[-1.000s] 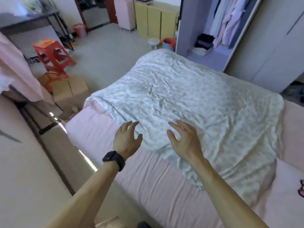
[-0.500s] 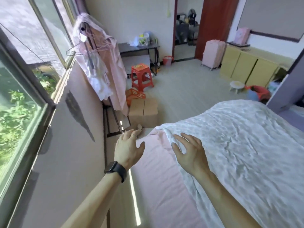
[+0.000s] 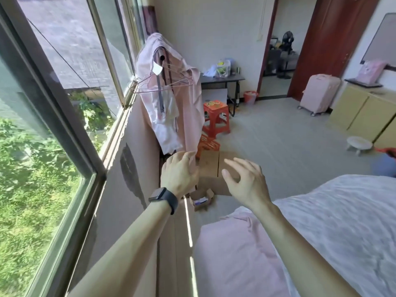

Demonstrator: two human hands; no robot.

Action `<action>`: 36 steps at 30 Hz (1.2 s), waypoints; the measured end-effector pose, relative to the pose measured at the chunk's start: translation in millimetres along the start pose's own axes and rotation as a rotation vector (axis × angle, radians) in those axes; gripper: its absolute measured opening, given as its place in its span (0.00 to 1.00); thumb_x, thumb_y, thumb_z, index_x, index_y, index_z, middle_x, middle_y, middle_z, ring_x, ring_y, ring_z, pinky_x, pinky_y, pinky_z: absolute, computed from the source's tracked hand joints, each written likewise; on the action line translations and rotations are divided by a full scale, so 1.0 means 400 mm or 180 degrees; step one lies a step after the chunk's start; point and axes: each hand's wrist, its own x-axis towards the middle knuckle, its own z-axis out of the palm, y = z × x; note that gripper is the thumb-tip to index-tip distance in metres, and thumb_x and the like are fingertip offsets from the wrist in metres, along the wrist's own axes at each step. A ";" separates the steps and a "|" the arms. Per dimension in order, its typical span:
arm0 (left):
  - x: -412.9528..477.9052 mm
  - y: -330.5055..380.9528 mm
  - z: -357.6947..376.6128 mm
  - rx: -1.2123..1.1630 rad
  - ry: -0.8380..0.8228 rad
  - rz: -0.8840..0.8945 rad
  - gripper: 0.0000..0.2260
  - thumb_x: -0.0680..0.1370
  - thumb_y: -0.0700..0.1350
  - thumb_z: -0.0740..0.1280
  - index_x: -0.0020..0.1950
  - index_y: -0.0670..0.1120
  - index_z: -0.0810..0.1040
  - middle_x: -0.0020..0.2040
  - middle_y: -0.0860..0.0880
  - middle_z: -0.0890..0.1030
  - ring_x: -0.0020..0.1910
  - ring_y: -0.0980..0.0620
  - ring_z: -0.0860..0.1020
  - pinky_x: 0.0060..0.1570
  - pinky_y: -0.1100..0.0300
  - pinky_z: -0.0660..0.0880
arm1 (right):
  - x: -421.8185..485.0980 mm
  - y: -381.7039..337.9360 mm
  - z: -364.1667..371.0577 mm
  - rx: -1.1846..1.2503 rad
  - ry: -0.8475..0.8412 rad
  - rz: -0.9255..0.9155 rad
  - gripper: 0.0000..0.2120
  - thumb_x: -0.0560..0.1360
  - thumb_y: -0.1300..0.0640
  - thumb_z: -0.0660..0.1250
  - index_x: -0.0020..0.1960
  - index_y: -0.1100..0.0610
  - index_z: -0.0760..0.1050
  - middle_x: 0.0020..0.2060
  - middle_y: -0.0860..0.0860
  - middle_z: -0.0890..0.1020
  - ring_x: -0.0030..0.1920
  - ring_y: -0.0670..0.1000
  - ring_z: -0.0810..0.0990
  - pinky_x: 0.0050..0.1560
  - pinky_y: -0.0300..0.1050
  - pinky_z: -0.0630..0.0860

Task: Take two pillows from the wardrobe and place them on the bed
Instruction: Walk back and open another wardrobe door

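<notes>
Pillows are nowhere in this view, and neither is the wardrobe they come from; the camera faces the window wall and the far doorway instead; the bed (image 3: 246, 254) fills the lower right, its pink sheet bare at the near corner and a pale patterned quilt (image 3: 342, 221) spread over the rest, which leaves flat room for whatever gets laid there. Both hands are raised in front of the body, above the strip of floor between bed and wall; the left hand (image 3: 179, 174), with a dark watch (image 3: 164, 199) on its wrist, has its fingers loosely curled and grasps nothing; the right hand (image 3: 246, 181) is spread open, also empty; this looks like a free, ready posture, not a hold. Beyond them stand a clothes rack (image 3: 169, 93) draped in pink garments, a cardboard box (image 3: 211, 168) and a red stool (image 3: 215, 116). By my judgement the fetching has not begun.
</notes>
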 end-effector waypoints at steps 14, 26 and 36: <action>0.688 -0.176 0.183 -0.0065 -0.0346 0.0334 0.24 0.78 0.52 0.64 0.74 0.52 0.69 0.72 0.46 0.72 0.69 0.40 0.70 0.68 0.45 0.67 | 0.592 0.143 0.288 -0.0234 0.0171 0.0288 0.23 0.76 0.38 0.59 0.65 0.45 0.79 0.65 0.48 0.80 0.67 0.55 0.74 0.69 0.49 0.68; 1.215 -0.041 0.426 -0.0074 -0.0926 0.1101 0.24 0.77 0.51 0.64 0.73 0.53 0.69 0.71 0.48 0.71 0.69 0.41 0.69 0.68 0.47 0.67 | 1.010 0.374 0.376 -0.0366 0.0600 0.0882 0.21 0.75 0.42 0.62 0.60 0.51 0.83 0.59 0.52 0.84 0.60 0.57 0.81 0.63 0.50 0.72; 1.534 0.260 0.725 -0.0297 -0.1665 0.2056 0.24 0.79 0.53 0.62 0.75 0.55 0.67 0.74 0.50 0.67 0.71 0.43 0.67 0.68 0.49 0.65 | 1.208 0.649 0.325 -0.0784 0.1160 0.1829 0.20 0.75 0.43 0.62 0.60 0.50 0.82 0.60 0.48 0.83 0.63 0.55 0.79 0.65 0.48 0.69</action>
